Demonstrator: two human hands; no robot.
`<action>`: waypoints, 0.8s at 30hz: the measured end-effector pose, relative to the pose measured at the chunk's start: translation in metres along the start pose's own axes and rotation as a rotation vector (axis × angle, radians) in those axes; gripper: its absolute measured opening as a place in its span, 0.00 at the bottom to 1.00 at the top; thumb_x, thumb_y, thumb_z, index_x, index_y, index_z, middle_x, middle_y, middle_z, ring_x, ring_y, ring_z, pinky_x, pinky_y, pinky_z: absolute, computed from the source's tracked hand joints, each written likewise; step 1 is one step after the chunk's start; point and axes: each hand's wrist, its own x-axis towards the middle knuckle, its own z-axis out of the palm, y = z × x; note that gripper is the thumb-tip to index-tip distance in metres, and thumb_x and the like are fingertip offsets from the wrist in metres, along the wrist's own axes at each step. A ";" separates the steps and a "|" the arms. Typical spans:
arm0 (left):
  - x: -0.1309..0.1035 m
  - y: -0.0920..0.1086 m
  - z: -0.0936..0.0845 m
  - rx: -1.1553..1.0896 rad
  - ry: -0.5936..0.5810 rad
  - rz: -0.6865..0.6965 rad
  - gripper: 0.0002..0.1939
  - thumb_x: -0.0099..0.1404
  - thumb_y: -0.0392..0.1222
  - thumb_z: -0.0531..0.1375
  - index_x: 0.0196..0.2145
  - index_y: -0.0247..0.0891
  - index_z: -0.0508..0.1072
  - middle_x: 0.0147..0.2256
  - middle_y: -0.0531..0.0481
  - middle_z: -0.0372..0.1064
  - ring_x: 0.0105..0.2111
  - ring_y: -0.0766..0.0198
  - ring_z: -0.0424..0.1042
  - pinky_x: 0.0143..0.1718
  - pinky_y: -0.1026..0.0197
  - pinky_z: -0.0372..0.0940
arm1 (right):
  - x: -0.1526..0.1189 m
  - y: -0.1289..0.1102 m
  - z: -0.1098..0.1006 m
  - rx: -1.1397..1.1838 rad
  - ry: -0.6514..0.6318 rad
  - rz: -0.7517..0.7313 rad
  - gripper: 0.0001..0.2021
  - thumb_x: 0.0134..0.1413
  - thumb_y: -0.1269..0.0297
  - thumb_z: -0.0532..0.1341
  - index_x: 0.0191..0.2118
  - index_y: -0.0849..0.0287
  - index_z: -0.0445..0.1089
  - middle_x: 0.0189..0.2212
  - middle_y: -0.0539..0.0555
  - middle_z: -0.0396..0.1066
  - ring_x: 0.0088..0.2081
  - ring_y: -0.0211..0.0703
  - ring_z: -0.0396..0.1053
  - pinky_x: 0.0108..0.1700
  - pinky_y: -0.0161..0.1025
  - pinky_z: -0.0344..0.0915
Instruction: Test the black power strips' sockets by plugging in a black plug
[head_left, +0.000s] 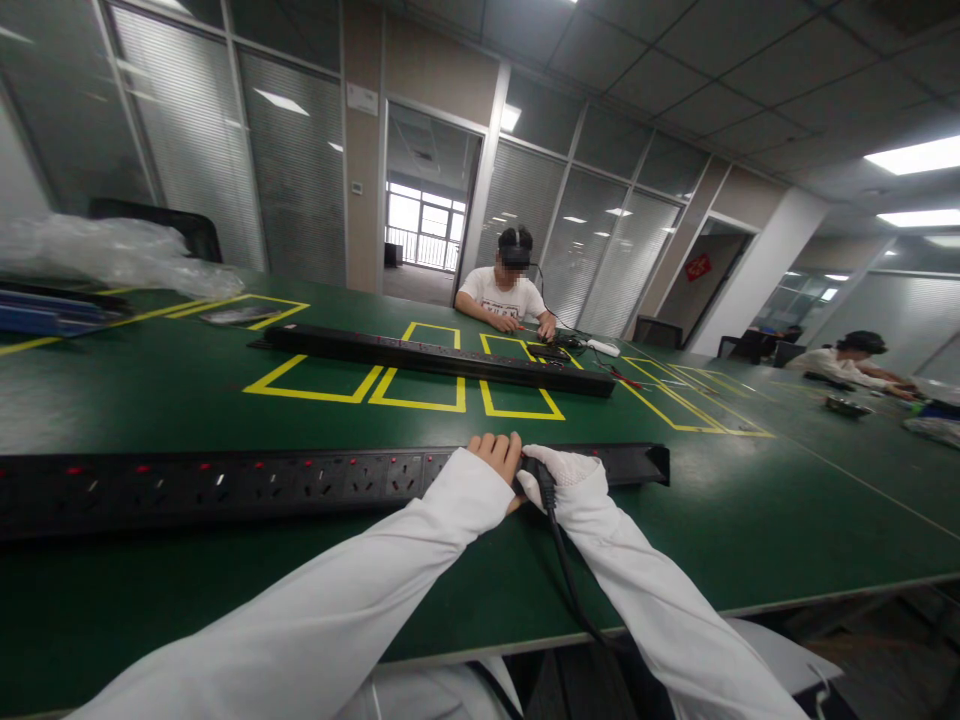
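Observation:
A long black power strip (330, 478) with a row of sockets and small red switches lies across the green table. My left hand (496, 458) is bare, its fingers wrapped over the strip near its right part. Beside it my right hand (562, 472), in a white mesh glove, is closed around a black plug (544, 480) at the strip. From the plug a black cable (566, 570) runs down over the table's front edge. The sockets under my hands are hidden.
Behind lies a second long black strip (450, 360) over yellow tape outlines on the green table (750, 520). Clear plastic wrap (112, 255) and blue parts (52, 312) are at the left. A person (510, 295) sits opposite, another (855, 362) at the right.

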 end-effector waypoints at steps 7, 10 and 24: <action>0.000 0.000 -0.001 -0.002 -0.005 -0.003 0.38 0.50 0.53 0.54 0.54 0.27 0.51 0.44 0.35 0.59 0.39 0.49 0.58 0.36 0.52 0.51 | -0.001 0.001 0.003 0.015 0.017 0.009 0.17 0.45 0.51 0.55 0.40 0.51 0.68 0.28 0.47 0.72 0.27 0.39 0.68 0.32 0.35 0.55; 0.000 0.001 0.000 0.002 -0.003 -0.001 0.38 0.50 0.53 0.54 0.54 0.27 0.51 0.43 0.35 0.59 0.39 0.49 0.59 0.36 0.52 0.51 | -0.001 0.001 0.002 0.027 0.019 0.020 0.16 0.44 0.51 0.55 0.40 0.51 0.69 0.28 0.47 0.72 0.27 0.39 0.68 0.31 0.35 0.56; 0.002 0.000 0.003 0.008 0.009 -0.017 0.40 0.50 0.57 0.55 0.54 0.27 0.51 0.44 0.35 0.59 0.40 0.49 0.58 0.37 0.51 0.51 | -0.004 0.014 -0.005 0.435 0.099 0.275 0.14 0.51 0.57 0.50 0.40 0.55 0.66 0.21 0.48 0.70 0.22 0.35 0.68 0.28 0.30 0.63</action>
